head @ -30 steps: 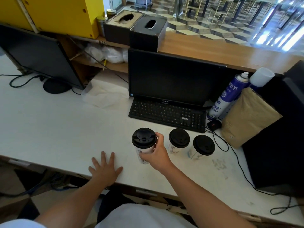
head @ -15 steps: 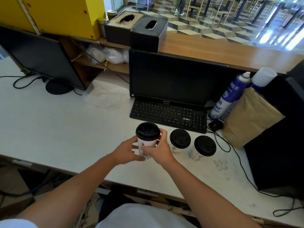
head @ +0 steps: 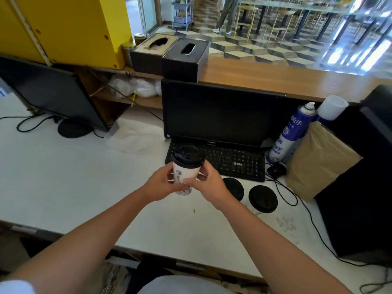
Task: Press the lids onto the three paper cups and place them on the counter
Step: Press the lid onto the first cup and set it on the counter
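A white paper cup [head: 184,174] with a black lid [head: 188,157] is held above the white desk [head: 63,177], in front of the keyboard. My left hand [head: 162,184] wraps its left side and my right hand [head: 209,184] grips its right side. Two more lidded cups stand on the desk to the right: one [head: 235,187] partly hidden behind my right hand, the other [head: 263,199] in full view. The raised wooden counter [head: 265,81] runs along the back.
A black monitor [head: 220,111] and keyboard [head: 229,161] stand just behind the cups. A blue spray can [head: 290,132], a brown paper bag [head: 320,160] and a black case [head: 360,177] crowd the right. Two tissue boxes [head: 169,56] sit on the counter; a second monitor [head: 48,94] stands left.
My left hand left the desk and joined my right hand on the cup. Both hands have lifted the cup off the desk, up and away from me.
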